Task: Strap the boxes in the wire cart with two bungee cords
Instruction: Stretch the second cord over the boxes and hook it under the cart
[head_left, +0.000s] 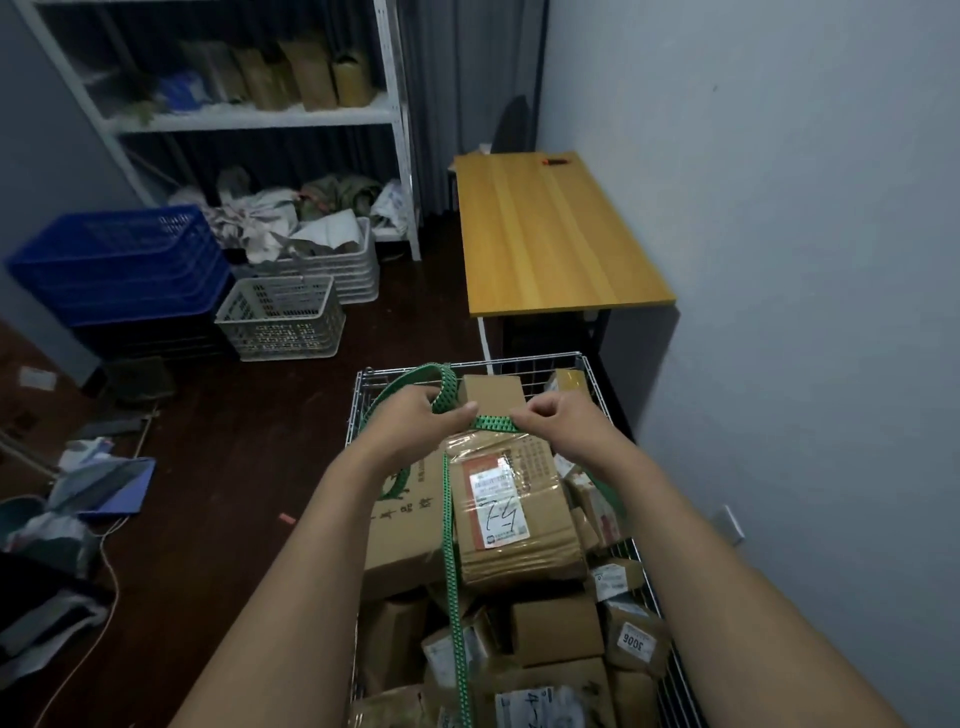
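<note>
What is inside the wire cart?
Cardboard boxes fill the cart, a green bungee cord over them, gripped by left hand and right hand. Lower boxes and its floor are hidden.

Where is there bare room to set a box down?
Yellow table by the wall: bare except a small object at its far end. Floor between wire cart and white basket: free. Cart: packed with boxes, left hand and right hand gripping the bungee cord.

Both bare forearms reach from bottom edge to frame centre, left hand (434, 413) and right hand (553, 415) close together, fingers curled, apparently pinching green cord (493, 423).
</note>
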